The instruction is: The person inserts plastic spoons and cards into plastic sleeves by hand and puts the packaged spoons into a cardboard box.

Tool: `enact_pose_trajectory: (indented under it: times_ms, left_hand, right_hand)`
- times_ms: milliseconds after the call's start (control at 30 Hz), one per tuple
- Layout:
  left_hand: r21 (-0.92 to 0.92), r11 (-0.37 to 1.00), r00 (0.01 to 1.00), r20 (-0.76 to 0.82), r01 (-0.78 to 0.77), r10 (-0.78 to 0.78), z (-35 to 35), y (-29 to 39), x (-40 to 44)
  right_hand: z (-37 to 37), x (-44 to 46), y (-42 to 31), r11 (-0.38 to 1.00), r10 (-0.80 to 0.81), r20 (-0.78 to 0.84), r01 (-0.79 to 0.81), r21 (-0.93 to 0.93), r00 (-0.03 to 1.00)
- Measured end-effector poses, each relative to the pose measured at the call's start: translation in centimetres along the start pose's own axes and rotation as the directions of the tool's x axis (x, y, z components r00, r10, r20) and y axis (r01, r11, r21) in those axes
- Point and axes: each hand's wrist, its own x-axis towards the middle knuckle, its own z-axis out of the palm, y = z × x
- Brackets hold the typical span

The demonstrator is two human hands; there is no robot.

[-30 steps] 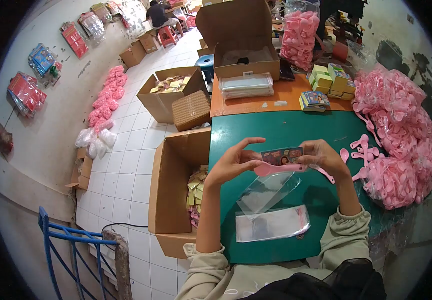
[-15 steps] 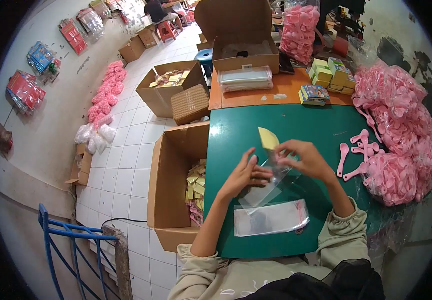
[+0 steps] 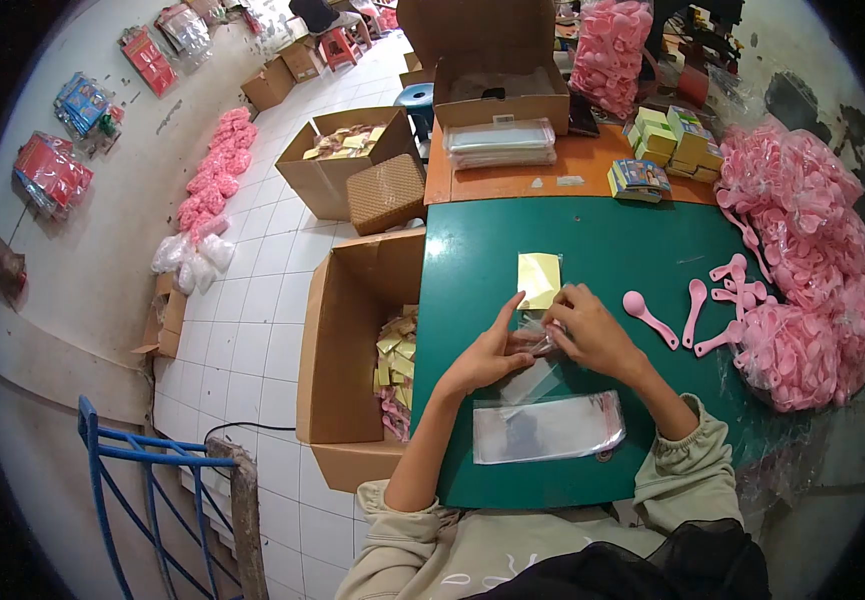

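Note:
A yellow card [image 3: 539, 279] stands out at the far end of a crumpled clear plastic bag [image 3: 532, 380] over the green table. My left hand [image 3: 487, 357] holds the bag from the left, its index finger stretched up toward the card and its thumb lower on the plastic. From the right, my right hand [image 3: 584, 330] pinches the bag just below the card with bent fingers. A pile of flat clear bags [image 3: 549, 428] lies nearer my body. Beside my right hand is a single pink spoon [image 3: 650, 320].
More pink spoons [image 3: 737, 290] and bulky bags of spoons [image 3: 797, 260] line the right side. Small yellow boxes [image 3: 674, 140] stand on the orange surface [image 3: 592, 186]. An open carton [image 3: 317, 400] holding yellow-carded packs adjoins the table's left edge.
The yellow card has turned from tilted to facing me. My hands have come closer together, bunching the bag. The spoon beside my right hand now shows.

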Motion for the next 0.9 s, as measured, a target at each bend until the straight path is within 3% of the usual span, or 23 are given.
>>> enact_pose_trajectory:
  times_ms: [100, 167, 200, 300, 400, 500, 567, 700, 800, 900]
  left_hand:
    - [-0.097, 0.995, 0.999, 0.028, -0.021, 0.024, 0.3, 0.4, -0.2]
    - [-0.006, 1.0, 1.0, 0.002, -0.016, 0.016, 0.2, 0.3, -0.2]
    - [0.04, 0.999, 1.0, -0.012, -0.013, 0.014, 0.2, 0.6, -0.3]
    - [-0.146, 0.962, 0.963, -0.108, 0.23, -0.247, 0.1, 2.1, -0.4]
    - [-0.094, 0.981, 0.975, -0.125, 0.172, -0.183, -0.1, 1.4, -0.6]
    - [0.017, 1.0, 0.998, -0.062, -0.013, 0.014, -0.3, 0.3, -0.6]
    - [0.069, 0.998, 0.998, -0.056, -0.012, 0.016, -0.1, 0.8, -0.7]
    - [0.112, 0.994, 0.999, -0.048, -0.004, 0.009, 0.2, 1.2, -0.9]
    - [0.119, 0.984, 0.99, -0.076, 0.129, -0.12, -0.1, 1.5, -1.1]
    - [-0.086, 0.973, 0.972, -0.078, 0.216, -0.223, -0.2, 2.2, -1.7]
  right_hand:
    - [0.3, 0.0, 0.3, 0.987, 0.011, -0.073, -0.022, -0.161, 0.997]
    - [0.6, -0.2, 0.6, 0.976, 0.032, -0.076, -0.047, -0.211, 0.997]
    - [0.6, -0.1, 0.6, 0.977, 0.028, -0.094, -0.047, -0.208, 0.995]
    - [0.4, 0.2, 0.1, 0.989, 0.026, -0.129, -0.045, -0.142, 0.991]
    - [-0.1, 0.3, -0.8, 1.0, 0.007, -0.098, -0.006, 0.01, 0.995]
    - [0.1, -0.1, -0.9, 0.997, -0.064, 0.015, 0.063, 0.049, 0.998]
    - [0.0, -0.3, -0.6, 0.997, -0.071, 0.15, 0.072, 0.004, 0.986]
    - [-0.1, 0.1, -1.2, 0.996, -0.078, 0.049, 0.076, 0.049, 0.996]
    - [0.7, 0.0, -2.1, 0.993, -0.042, 0.026, 0.039, 0.112, 0.999]
    - [1.1, -0.2, -2.5, 0.995, -0.085, 0.029, 0.083, 0.06, 0.996]
